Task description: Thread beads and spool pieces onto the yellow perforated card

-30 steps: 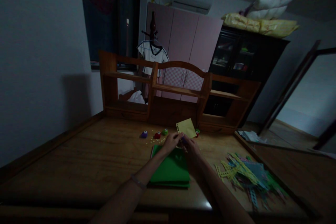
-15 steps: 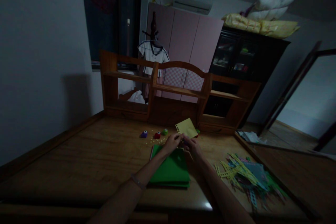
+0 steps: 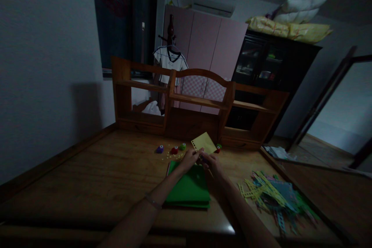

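Note:
A square of yellow paper (image 3: 205,142) with a row of punched holes along its left edge is raised above the table. My left hand (image 3: 190,159) is closed on the paper's near edge. Against that same edge, my right hand (image 3: 213,162) grips a small dark purple paper punch, mostly hidden by the fingers. Below both hands lies a stack of green sheets (image 3: 188,188). Just beyond the left hand are a purple punch (image 3: 159,149), a red punch (image 3: 174,150) and a green punch (image 3: 183,147), with tiny yellow cut-outs (image 3: 171,156) scattered near them.
Another red and green punch (image 3: 218,148) stands right of the paper. A heap of punched paper strips (image 3: 270,193) covers the table's right side. A wooden shelf unit (image 3: 197,100) rises along the back of the wooden table (image 3: 87,178).
The yellow paper has shifted slightly left and turned a little. Both hands remain together at its near edge, with the fingers moving only slightly.

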A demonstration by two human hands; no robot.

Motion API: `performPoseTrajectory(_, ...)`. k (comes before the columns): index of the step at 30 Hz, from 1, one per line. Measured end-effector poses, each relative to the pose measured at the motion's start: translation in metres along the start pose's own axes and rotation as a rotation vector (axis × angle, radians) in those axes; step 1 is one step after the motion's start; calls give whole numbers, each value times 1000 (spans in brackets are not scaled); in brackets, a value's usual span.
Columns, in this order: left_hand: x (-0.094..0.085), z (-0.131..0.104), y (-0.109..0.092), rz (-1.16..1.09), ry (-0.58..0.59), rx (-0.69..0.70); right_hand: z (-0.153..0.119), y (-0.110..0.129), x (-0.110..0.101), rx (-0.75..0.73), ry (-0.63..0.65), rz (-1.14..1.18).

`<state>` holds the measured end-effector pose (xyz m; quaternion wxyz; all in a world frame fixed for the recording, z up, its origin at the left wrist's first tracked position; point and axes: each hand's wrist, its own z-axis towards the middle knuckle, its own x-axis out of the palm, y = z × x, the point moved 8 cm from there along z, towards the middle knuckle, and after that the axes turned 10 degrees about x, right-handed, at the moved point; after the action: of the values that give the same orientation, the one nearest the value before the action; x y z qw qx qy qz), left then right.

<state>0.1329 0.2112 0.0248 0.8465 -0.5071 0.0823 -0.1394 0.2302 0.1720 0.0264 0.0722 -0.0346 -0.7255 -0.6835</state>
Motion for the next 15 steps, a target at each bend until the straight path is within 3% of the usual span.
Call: performPoseTrajectory(15, -16, -1, -7, 231, -95, 27, -1, -5, 10, 11, 66, 24)
